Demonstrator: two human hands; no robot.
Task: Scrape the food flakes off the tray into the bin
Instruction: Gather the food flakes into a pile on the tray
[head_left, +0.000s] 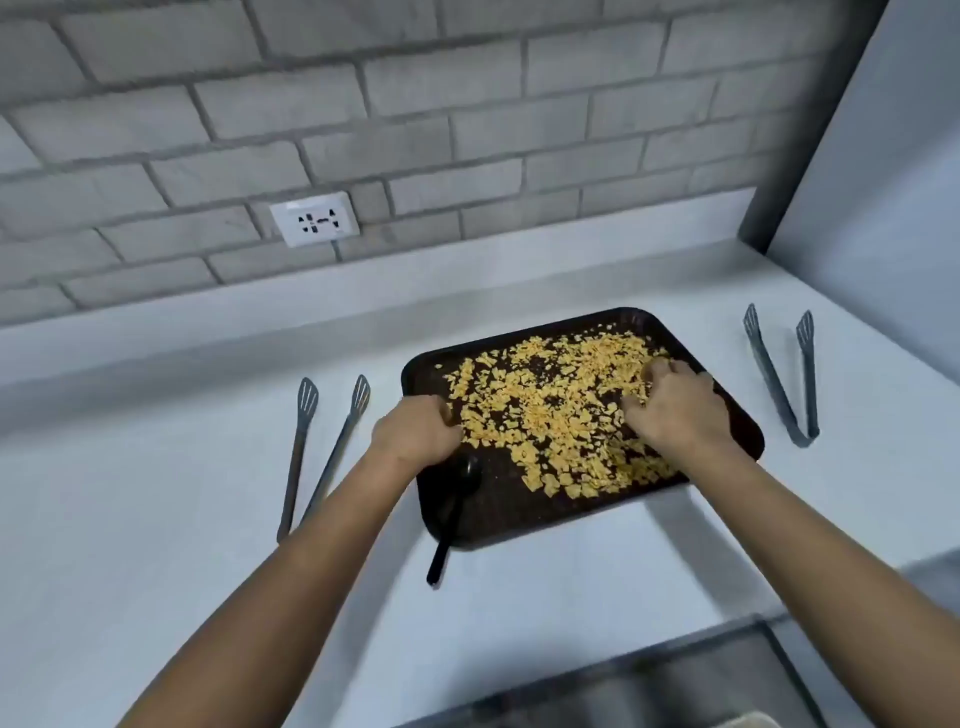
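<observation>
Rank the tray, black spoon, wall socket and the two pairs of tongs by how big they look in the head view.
1. tray
2. left tongs and right tongs: look alike, so unranked
3. black spoon, partly hidden under the left hand
4. wall socket, though it sits farther away

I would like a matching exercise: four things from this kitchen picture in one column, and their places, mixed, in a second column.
Things:
1. spoon
2. flakes
3. socket
4. right tongs

Places:
A. on the brick wall
B. spread over the tray
C. on the counter, right of the tray
D. bowl on the tray, handle past its near edge

Pairs: 1-D, 2-B, 3-A, 4-C
</observation>
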